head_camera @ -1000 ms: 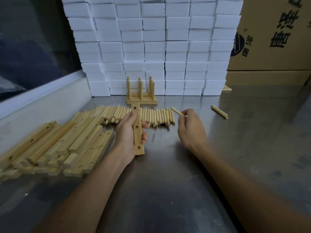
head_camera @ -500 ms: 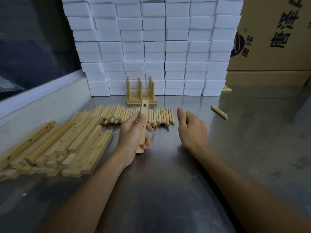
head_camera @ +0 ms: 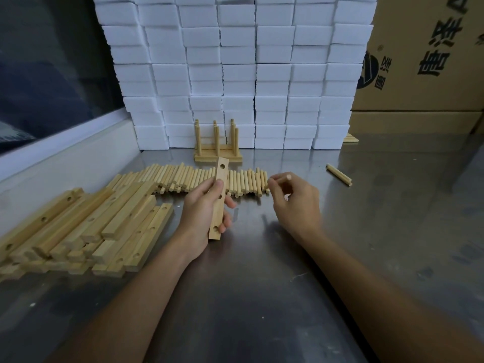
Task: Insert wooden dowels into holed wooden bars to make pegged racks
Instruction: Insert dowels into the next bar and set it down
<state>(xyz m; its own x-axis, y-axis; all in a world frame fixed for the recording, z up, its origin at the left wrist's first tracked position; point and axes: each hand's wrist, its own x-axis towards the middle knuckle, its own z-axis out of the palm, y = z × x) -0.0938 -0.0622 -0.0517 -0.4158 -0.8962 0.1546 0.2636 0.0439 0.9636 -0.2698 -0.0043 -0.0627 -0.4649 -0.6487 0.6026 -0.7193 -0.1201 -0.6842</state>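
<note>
My left hand (head_camera: 203, 213) grips a holed wooden bar (head_camera: 219, 184) by its middle, lifted off the steel table and pointing away from me, with three holes showing. To its right, my right hand (head_camera: 297, 203) has its fingers curled round a wooden dowel (head_camera: 289, 176), of which only the round end shows above the fingertips. A row of loose dowels (head_camera: 180, 178) lies just beyond both hands. A pile of holed bars (head_camera: 91, 226) lies at the left. Finished pegged racks (head_camera: 217, 148) stand behind the dowels.
A wall of stacked white foam blocks (head_camera: 235, 74) closes the back. A cardboard box (head_camera: 424, 61) stands at the back right. One stray dowel (head_camera: 339, 174) lies on the steel table (head_camera: 262, 297) at the right. A raised ledge (head_camera: 65, 153) runs along the left.
My left hand lifted the bar off the table and tipped it a little to the right. My right hand opened half a second ago and now curls round a dowel.
</note>
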